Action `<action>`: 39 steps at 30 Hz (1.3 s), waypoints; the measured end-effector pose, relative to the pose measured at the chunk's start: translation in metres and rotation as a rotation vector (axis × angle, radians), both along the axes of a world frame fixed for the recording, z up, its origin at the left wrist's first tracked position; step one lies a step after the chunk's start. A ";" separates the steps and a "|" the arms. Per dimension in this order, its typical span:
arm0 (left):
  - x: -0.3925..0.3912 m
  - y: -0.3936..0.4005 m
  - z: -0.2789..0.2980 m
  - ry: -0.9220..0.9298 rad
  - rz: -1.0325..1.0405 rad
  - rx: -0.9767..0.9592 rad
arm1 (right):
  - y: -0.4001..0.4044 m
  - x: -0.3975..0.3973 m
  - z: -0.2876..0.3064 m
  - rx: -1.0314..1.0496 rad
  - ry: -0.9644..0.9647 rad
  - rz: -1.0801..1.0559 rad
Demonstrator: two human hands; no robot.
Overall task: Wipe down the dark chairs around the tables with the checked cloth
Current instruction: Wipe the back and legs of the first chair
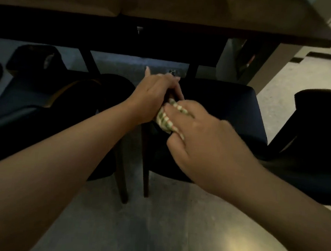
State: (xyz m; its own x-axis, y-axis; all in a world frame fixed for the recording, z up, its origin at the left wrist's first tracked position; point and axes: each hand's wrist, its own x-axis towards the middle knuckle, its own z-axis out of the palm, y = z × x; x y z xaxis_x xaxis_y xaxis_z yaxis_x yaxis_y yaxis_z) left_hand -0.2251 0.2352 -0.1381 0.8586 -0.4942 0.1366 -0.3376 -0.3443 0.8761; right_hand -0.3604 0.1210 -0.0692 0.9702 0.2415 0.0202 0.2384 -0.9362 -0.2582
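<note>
Looking down from the head cam, I've got both arms reaching toward the front corner of a dark blue upholstered chair [227, 114] tucked under a dark wooden table [209, 12]. My left hand [153, 96] is curled around the chair's edge, gripping the frame right at the corner. My right hand [205, 136] presses the checked cloth [166, 119] — green and cream, bunched up — against that same corner, fingers bent over it and pinning it there. The hands are basically touching, cloth squeezed between them. A second dark chair [79, 106] sits just to the left, another [321, 117] off to the right. Grey floor [153, 223] below — it's dim, so the finer details are hard to make out.
</note>
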 end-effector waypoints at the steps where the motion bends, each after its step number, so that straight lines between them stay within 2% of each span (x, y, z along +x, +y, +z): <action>1: 0.000 0.000 -0.002 0.016 0.000 -0.044 | 0.001 -0.001 -0.003 -0.017 -0.028 -0.001; 3: -0.001 0.000 -0.002 0.046 0.001 -0.096 | 0.002 -0.002 -0.005 -0.039 -0.095 0.011; 6: -0.002 0.002 -0.008 0.114 0.017 -0.319 | 0.003 -0.003 -0.005 -0.102 -0.158 0.016; 8: -0.009 -0.001 -0.011 0.084 -0.005 -0.354 | 0.002 -0.001 -0.005 -0.148 -0.134 0.016; 10: -0.009 -0.002 -0.016 0.076 0.026 -0.525 | 0.002 0.002 -0.003 -0.172 -0.118 0.032; 12: -0.014 -0.005 -0.015 0.072 -0.055 -0.625 | 0.001 0.003 -0.003 -0.183 -0.142 0.058; 15: -0.019 -0.005 -0.012 0.070 -0.012 -0.666 | -0.002 -0.001 -0.003 -0.132 -0.219 0.081; 19: -0.020 0.006 -0.005 0.222 -0.040 -0.694 | 0.005 -0.012 -0.007 -0.197 -0.280 0.034; 20: -0.019 0.009 -0.004 0.261 -0.017 -0.694 | 0.008 -0.015 -0.013 -0.265 -0.358 0.024; 23: -0.018 0.015 -0.004 0.246 0.118 -0.654 | 0.017 -0.019 -0.048 -0.491 -0.832 0.072; 25: -0.020 0.016 -0.004 0.263 0.113 -0.654 | 0.021 -0.012 -0.079 -0.645 -0.989 0.080; 28: -0.019 0.016 -0.007 0.297 0.064 -0.687 | 0.014 0.007 -0.112 -0.829 -1.018 0.084; 33: -0.017 0.012 -0.009 0.388 -0.002 -0.737 | 0.007 0.021 -0.141 -0.941 -1.057 0.118; 37: -0.012 0.015 -0.011 0.433 -0.141 -0.683 | 0.002 0.032 -0.194 -1.051 -0.930 0.294; 39: -0.012 0.016 -0.012 0.445 -0.165 -0.688 | 0.006 0.035 -0.202 -1.061 -0.847 0.313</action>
State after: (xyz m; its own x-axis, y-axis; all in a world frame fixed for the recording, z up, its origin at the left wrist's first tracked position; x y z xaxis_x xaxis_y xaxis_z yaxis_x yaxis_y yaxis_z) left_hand -0.2373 0.2515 -0.1500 0.8273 -0.5490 0.1190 0.0905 0.3394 0.9363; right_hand -0.3253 0.1267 -0.2709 0.6581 0.7135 0.2405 0.1968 -0.4713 0.8597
